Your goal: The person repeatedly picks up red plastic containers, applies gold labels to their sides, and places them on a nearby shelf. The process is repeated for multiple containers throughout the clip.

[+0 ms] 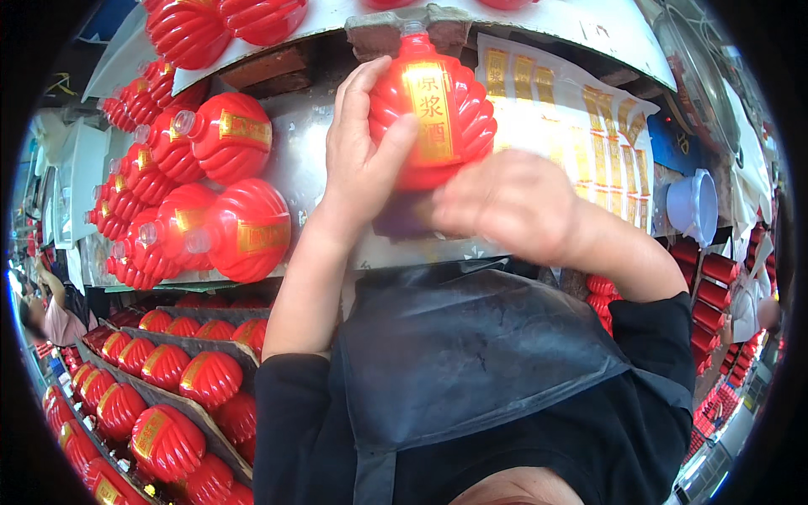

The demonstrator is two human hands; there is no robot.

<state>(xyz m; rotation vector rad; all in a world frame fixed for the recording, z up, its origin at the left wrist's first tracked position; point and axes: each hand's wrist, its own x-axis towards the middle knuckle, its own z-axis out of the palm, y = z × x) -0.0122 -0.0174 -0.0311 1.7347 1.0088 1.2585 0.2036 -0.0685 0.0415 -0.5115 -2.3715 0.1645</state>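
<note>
A red ribbed bottle [475,109] with a clear neck and a gold label down its front lies in front of me on the worktop, its neck pointing away. My left hand [362,135] grips its left side, with the thumb resting at the label's edge. My right hand [513,202] is at the bottle's lower right, smeared by motion, so its fingers do not show clearly. Right of the bottle lies a pale sheet [572,139] bearing rows of gold labels.
Several labelled red bottles [248,231] crowd the worktop's left end. Below them, wooden racks [194,404] hold more. A white board [572,34] with red bottles [189,34] runs along the far side. A pale blue bucket [692,206] stands at the right. Another person [63,307] is at far left.
</note>
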